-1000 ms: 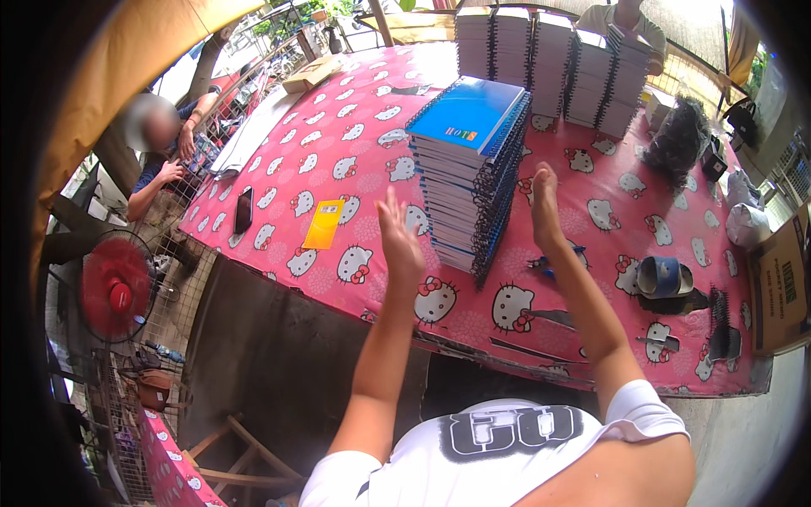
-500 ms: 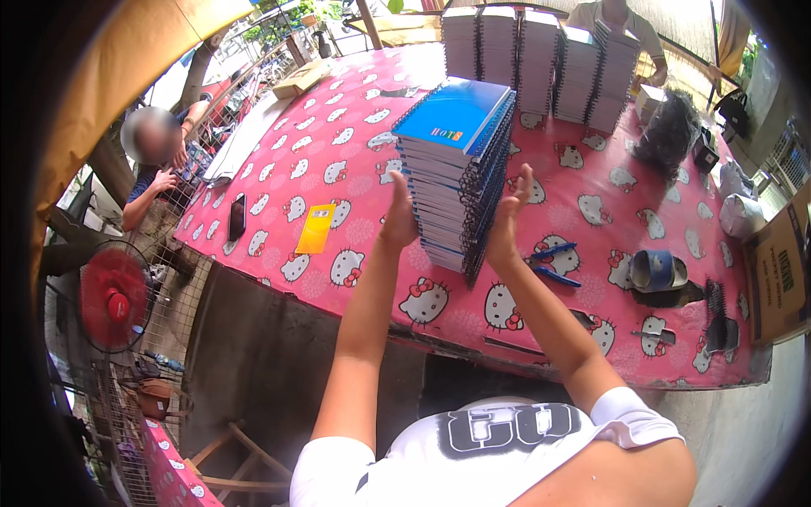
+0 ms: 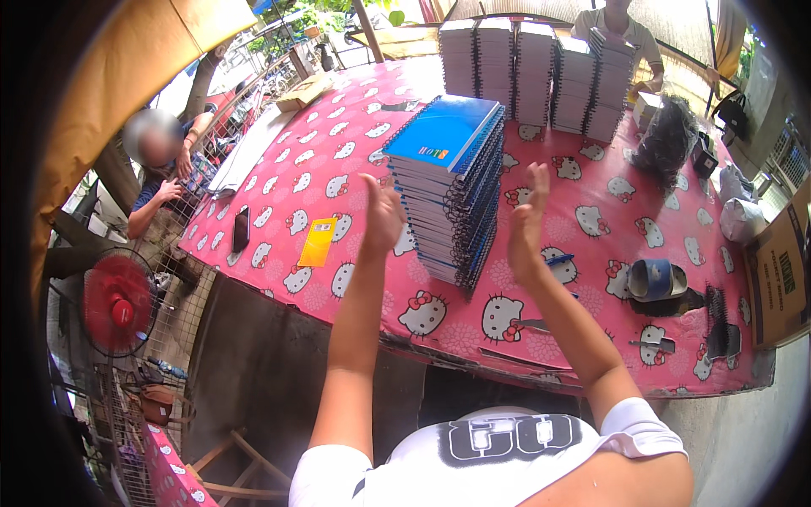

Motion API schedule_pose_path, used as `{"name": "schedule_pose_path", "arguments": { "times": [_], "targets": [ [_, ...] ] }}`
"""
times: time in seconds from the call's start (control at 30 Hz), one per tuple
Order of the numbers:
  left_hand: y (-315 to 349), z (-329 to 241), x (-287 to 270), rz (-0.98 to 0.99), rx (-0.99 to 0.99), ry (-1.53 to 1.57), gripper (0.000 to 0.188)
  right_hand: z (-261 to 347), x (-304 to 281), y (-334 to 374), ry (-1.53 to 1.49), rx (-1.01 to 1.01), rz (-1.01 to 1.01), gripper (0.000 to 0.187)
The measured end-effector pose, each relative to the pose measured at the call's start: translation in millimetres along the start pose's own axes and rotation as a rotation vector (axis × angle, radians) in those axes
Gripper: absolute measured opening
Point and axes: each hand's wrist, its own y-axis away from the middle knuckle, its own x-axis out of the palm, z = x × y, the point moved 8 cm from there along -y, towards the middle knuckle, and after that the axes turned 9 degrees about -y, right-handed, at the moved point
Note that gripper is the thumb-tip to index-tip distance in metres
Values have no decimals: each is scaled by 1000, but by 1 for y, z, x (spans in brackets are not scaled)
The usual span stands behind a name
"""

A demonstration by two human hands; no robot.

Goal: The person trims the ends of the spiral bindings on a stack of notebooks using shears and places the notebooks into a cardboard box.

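A tall stack of spiral-bound notebooks [image 3: 443, 139] with blue covers stands on the pink table in front of me. Its wire bindings show along the right side. On the left of the stack is my left hand [image 3: 384, 218], palm toward it, fingers stretched out; whether it touches the pages I cannot tell. My right hand [image 3: 525, 228] is held up to the right, fingers extended, with a gap between it and the bindings. Neither hand holds anything. Partly behind my right forearm lies a blue pen-like tool [image 3: 559, 259].
Several tall notebook stacks [image 3: 515, 76] line the far side, before a seated person [image 3: 621, 25]. A phone [image 3: 241, 228] and yellow booklet [image 3: 318, 242] lie left. Rightward are a black plastic bag [image 3: 666, 139], a blue tape roll [image 3: 657, 279] and a carton [image 3: 777, 270]. Another person [image 3: 165, 160] sits left.
My hands have moved apart, the right one away from the bindings. The stack's upper notebooks look turned slightly, and the stack appears a little lower in view.
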Motion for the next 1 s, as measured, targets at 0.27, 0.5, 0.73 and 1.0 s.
{"name": "schedule_pose_path", "arguments": {
  "times": [0.27, 0.5, 0.73, 1.0],
  "targets": [
    [-7, -109, 102, 256, 134, 57, 92, 88, 40, -52, -98, -341, 35, 92],
    [-3, -107, 109, 252, 157, -21, 93, 85, 41, -52, -135, -368, 45, 88],
    [50, -159, 54, -356, 486, -408, 56, -4, -43, 18, 482, -11, 595, 83],
    [121, -147, 140, -371, 549, -649, 37, -48, -95, 83, 855, 85, 838, 43]
  ]
}}
